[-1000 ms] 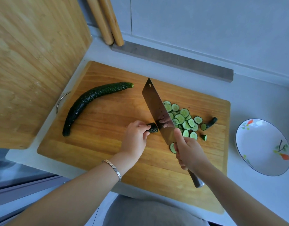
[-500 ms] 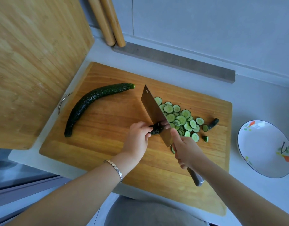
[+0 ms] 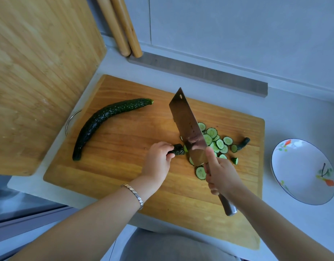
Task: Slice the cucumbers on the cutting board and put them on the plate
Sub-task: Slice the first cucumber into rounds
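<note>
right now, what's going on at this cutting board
A person is slicing a cucumber on the wooden cutting board. The right hand grips a cleaver, its blade against the end of a short cucumber stub that the left hand pinches. A pile of slices lies right of the blade. A whole cucumber lies uncut on the board's left side. The plate holds no slices yet.

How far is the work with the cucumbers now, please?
Done: a pile of slices lies on the cutting board. In hand: the left hand holds a short cucumber stub while the right hand holds the knife at its cut end. Left: the whole cucumber is uncut, and the plate holds no slices.
</note>
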Demonstrator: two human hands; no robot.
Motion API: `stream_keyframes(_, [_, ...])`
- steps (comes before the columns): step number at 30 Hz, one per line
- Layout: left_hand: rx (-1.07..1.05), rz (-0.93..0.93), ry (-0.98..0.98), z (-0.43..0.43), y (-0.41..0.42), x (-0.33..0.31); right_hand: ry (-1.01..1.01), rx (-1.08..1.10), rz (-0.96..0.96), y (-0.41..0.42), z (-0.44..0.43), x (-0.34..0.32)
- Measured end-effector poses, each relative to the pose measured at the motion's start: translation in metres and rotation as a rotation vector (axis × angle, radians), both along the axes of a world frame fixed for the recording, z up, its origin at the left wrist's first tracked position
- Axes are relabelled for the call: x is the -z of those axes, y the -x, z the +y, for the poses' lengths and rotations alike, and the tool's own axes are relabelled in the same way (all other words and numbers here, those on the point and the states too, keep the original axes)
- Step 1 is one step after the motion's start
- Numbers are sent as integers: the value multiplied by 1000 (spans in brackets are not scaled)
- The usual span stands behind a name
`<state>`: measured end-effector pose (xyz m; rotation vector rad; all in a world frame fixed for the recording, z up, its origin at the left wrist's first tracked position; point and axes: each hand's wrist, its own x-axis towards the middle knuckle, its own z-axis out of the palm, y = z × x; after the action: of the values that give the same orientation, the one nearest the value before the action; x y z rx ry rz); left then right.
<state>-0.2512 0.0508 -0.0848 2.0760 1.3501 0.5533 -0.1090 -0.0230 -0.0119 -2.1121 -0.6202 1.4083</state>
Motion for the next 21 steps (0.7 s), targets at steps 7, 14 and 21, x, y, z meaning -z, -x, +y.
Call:
stream_keyframes(7, [28, 11, -16, 1, -1, -2, 21, -93, -78, 7, 1, 6])
stream_keyframes(14, [47, 12, -33, 1, 0, -1, 41, -128, -188, 21, 3, 27])
stream_keyframes(21, [44, -28, -10, 2, 5, 2, 36, 13, -9, 13, 4, 26])
